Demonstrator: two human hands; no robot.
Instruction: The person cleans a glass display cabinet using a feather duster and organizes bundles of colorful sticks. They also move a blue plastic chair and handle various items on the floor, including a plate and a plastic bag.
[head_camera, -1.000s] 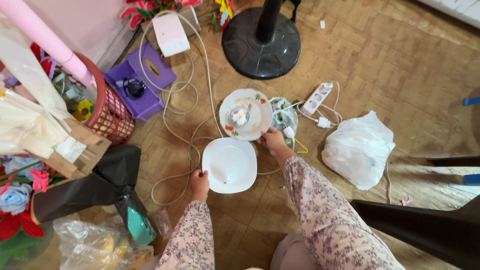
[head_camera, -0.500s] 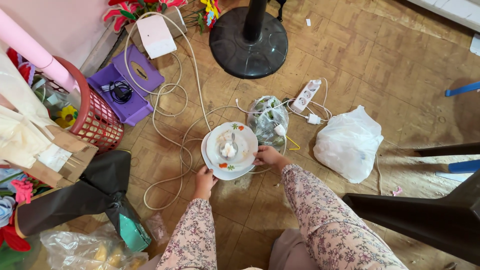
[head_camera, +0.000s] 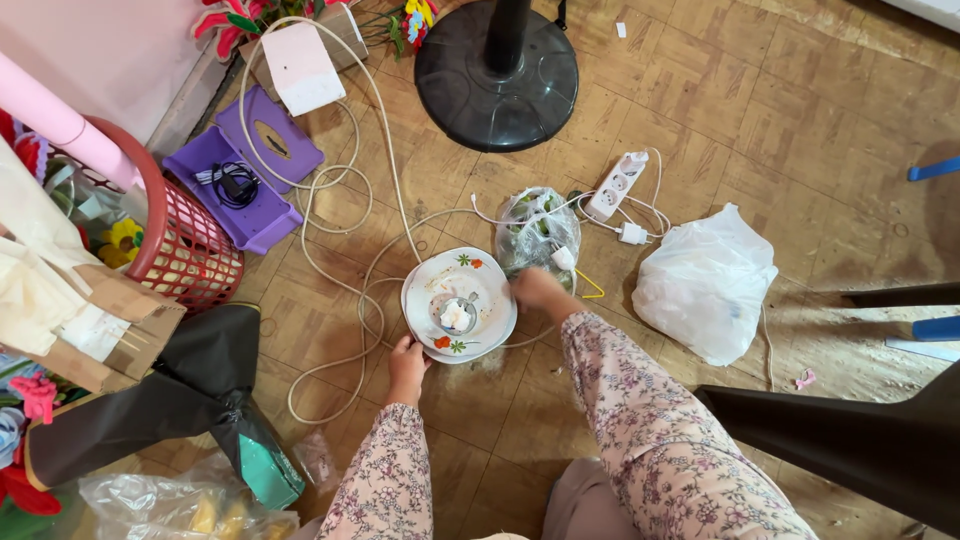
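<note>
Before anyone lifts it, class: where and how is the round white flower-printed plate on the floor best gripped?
Grip the round white flower-printed plate by its thin raised rim at opposite edges, one hand each side, from the near side. It lies flat, carrying a small lump in its middle, so probably keep it level.

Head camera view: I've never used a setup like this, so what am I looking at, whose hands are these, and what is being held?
There is no machine here. The picture comes from a camera worn on a person's head, looking down at their own two bare hands over a wooden floor. The left hand grips the near edge of a white flowered plate with some food scraps on it. The right hand is at the plate's far side; its grip is blurred. Around them lie a white cable, a clear bag, a white plastic bag, a power strip, a fan base and a red basket.
</note>
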